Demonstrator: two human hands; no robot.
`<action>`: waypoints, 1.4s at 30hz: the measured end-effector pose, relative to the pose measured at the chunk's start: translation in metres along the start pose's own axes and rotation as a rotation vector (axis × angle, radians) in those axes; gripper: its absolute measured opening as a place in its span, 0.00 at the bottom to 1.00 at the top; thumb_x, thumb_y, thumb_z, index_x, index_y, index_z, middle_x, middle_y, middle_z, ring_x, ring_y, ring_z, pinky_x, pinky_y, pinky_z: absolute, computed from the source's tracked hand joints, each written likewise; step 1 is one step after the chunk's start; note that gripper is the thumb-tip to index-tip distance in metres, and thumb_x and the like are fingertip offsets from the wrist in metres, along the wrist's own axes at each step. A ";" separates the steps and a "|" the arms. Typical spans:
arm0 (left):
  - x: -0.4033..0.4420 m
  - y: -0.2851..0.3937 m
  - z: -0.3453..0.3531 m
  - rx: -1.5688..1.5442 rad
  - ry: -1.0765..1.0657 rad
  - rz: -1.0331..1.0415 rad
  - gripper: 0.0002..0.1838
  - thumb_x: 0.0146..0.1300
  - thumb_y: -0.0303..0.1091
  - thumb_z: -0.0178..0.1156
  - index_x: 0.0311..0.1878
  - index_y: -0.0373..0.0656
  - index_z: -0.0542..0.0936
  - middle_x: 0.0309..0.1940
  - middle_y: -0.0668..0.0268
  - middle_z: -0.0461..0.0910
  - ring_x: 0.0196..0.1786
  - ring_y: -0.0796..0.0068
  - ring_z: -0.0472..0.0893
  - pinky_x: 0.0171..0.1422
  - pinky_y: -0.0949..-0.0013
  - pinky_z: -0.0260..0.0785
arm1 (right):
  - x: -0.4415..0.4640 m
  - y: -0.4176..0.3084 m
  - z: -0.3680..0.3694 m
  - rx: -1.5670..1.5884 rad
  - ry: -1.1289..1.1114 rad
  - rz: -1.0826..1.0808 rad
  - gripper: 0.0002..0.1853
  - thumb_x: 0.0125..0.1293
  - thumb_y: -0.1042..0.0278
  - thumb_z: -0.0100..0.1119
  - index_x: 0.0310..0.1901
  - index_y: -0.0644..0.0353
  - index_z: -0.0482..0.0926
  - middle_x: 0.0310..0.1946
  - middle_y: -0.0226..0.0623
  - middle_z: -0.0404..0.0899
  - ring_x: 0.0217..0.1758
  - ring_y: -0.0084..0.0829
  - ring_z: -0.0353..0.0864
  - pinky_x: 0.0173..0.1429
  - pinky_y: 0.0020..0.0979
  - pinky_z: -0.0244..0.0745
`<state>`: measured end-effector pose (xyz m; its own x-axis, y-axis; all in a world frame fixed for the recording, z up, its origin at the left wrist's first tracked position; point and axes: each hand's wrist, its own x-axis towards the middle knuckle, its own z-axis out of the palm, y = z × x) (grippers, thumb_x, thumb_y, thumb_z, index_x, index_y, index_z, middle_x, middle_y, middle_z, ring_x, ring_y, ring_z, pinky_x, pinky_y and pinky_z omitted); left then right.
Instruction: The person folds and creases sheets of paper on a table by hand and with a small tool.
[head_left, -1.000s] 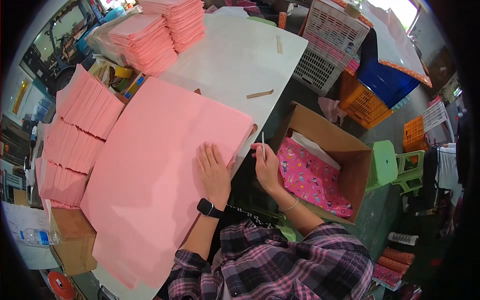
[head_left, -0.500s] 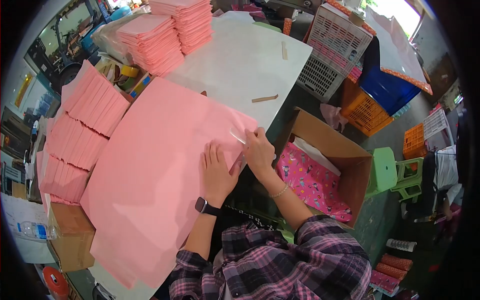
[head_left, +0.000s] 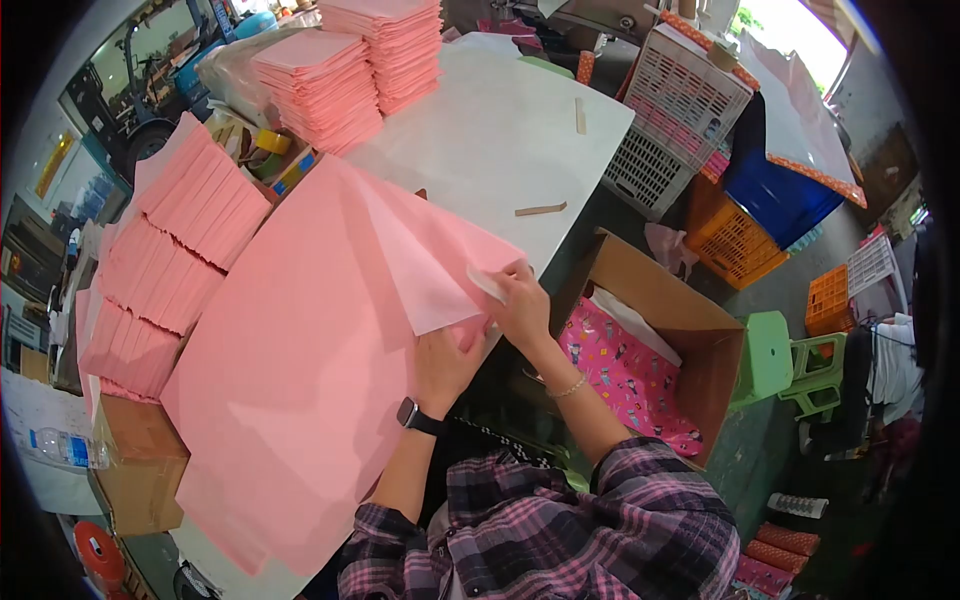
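Large pink sheets (head_left: 290, 370) lie on the white table (head_left: 490, 130). The top sheet's right corner is lifted and folded over, its paler underside (head_left: 410, 280) showing. My right hand (head_left: 520, 305) is closed at that raised edge, with a thin whitish tool (head_left: 487, 284) between its fingers. My left hand (head_left: 445, 365), below a black watch, rests on the sheets near their right edge. The flap covers part of its fingers, so its grip is hidden.
Stacks of folded pink pieces (head_left: 315, 85) stand behind and more (head_left: 160, 250) at left. An open cardboard box (head_left: 660, 290) with pink patterned material is at right, near a green stool (head_left: 765, 355) and crates (head_left: 685, 95).
My right hand has moved from beside the table onto the sheets' right corner. The top sheet's corner has lifted and folded over toward my left hand, which has stayed nearly in place.
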<state>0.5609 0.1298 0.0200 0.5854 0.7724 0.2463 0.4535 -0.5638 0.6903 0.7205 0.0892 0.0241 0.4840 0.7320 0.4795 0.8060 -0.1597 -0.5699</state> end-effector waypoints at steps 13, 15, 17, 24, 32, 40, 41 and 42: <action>-0.001 -0.002 0.004 0.141 0.152 0.054 0.36 0.63 0.44 0.60 0.63 0.22 0.63 0.63 0.32 0.64 0.68 0.37 0.63 0.76 0.47 0.52 | 0.004 0.019 0.017 0.244 0.102 0.018 0.18 0.63 0.59 0.65 0.51 0.58 0.82 0.41 0.38 0.81 0.29 0.32 0.80 0.29 0.29 0.72; -0.002 -0.005 0.003 0.119 0.143 0.047 0.36 0.63 0.44 0.60 0.63 0.22 0.63 0.64 0.32 0.64 0.70 0.37 0.62 0.77 0.47 0.51 | 0.006 0.016 0.016 0.439 0.109 -0.018 0.20 0.64 0.56 0.65 0.52 0.60 0.82 0.42 0.39 0.82 0.27 0.31 0.79 0.27 0.28 0.70; -0.003 -0.006 0.004 0.187 0.059 -0.007 0.36 0.64 0.45 0.60 0.65 0.25 0.63 0.65 0.33 0.63 0.71 0.38 0.61 0.77 0.47 0.50 | 0.005 0.018 0.008 0.908 -0.076 0.540 0.24 0.67 0.49 0.60 0.51 0.65 0.81 0.43 0.41 0.83 0.23 0.25 0.77 0.23 0.24 0.64; 0.001 0.013 -0.004 0.519 -0.059 0.153 0.36 0.63 0.50 0.61 0.71 0.42 0.65 0.68 0.33 0.59 0.73 0.36 0.57 0.77 0.44 0.49 | 0.011 0.011 -0.016 1.146 -0.269 0.912 0.31 0.72 0.42 0.52 0.51 0.70 0.79 0.41 0.39 0.84 0.16 0.16 0.70 0.17 0.17 0.50; 0.009 0.029 -0.011 0.519 -0.185 0.087 0.39 0.63 0.51 0.62 0.75 0.52 0.62 0.70 0.33 0.55 0.73 0.31 0.54 0.76 0.40 0.50 | 0.007 0.025 0.018 0.469 -0.173 0.647 0.21 0.64 0.51 0.63 0.41 0.65 0.81 0.37 0.41 0.84 0.19 0.28 0.75 0.21 0.27 0.63; -0.034 -0.031 -0.090 0.102 0.025 0.014 0.35 0.65 0.35 0.58 0.73 0.36 0.59 0.71 0.38 0.57 0.75 0.38 0.54 0.78 0.50 0.51 | 0.001 -0.073 0.012 -0.144 -0.021 -0.286 0.08 0.54 0.72 0.63 0.37 0.60 0.78 0.38 0.44 0.82 0.45 0.43 0.83 0.40 0.39 0.80; -0.055 -0.038 -0.114 0.111 0.007 -0.027 0.33 0.65 0.30 0.56 0.73 0.35 0.59 0.72 0.42 0.57 0.77 0.43 0.54 0.78 0.53 0.52 | -0.003 -0.084 0.015 -0.094 -0.051 -0.391 0.08 0.53 0.75 0.62 0.36 0.60 0.78 0.37 0.43 0.82 0.48 0.42 0.84 0.41 0.41 0.80; -0.079 -0.043 -0.138 0.164 0.000 -0.093 0.32 0.65 0.29 0.56 0.72 0.35 0.60 0.72 0.44 0.58 0.77 0.45 0.55 0.79 0.54 0.52 | -0.007 -0.093 0.018 -0.070 -0.068 -0.423 0.08 0.53 0.75 0.62 0.36 0.60 0.78 0.37 0.43 0.82 0.48 0.42 0.84 0.41 0.41 0.80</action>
<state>0.4021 0.1332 0.0649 0.5362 0.8232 0.1865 0.6088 -0.5303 0.5900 0.6360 0.1111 0.0616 0.0845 0.7841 0.6148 0.9509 0.1210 -0.2850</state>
